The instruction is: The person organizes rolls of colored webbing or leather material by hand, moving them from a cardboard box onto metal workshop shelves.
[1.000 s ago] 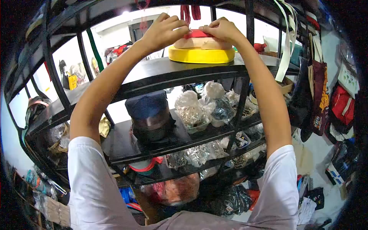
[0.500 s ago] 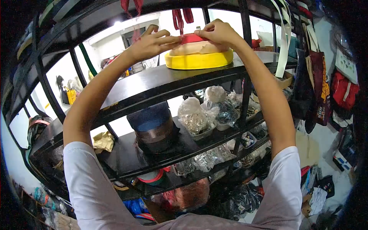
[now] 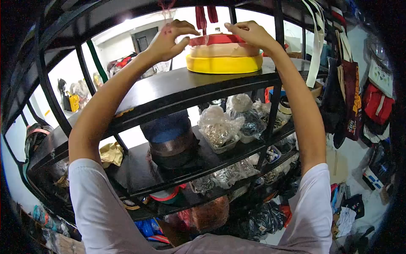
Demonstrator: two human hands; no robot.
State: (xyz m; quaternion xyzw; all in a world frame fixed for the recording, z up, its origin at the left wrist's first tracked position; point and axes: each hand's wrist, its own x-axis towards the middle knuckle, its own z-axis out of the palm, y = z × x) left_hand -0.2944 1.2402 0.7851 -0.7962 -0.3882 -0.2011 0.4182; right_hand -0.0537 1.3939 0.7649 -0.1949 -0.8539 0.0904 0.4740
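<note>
A flat yellow roll (image 3: 224,64) lies on the upper black shelf (image 3: 156,91), with a beige roll (image 3: 224,51) on top of it and a red roll (image 3: 222,39) uppermost. My left hand (image 3: 171,40) is at the left side of the stack, thumb and fingers apart, with nothing seen in it. At the stack's upper right, my right hand (image 3: 251,34) is beside the red roll, its thumb stretched out and its other fingers bent; no object shows in it.
Below, a shelf holds dark blue and brown rolls (image 3: 169,139) and plastic-wrapped bags of small parts (image 3: 218,127). Dark red straps (image 3: 201,19) hang above the stack. A white strap (image 3: 315,51) and a maroon bag (image 3: 351,99) hang at the right.
Both hands have come off the red roll. The fingers have spread and the hands are farther apart, with the red roll more fully in sight.
</note>
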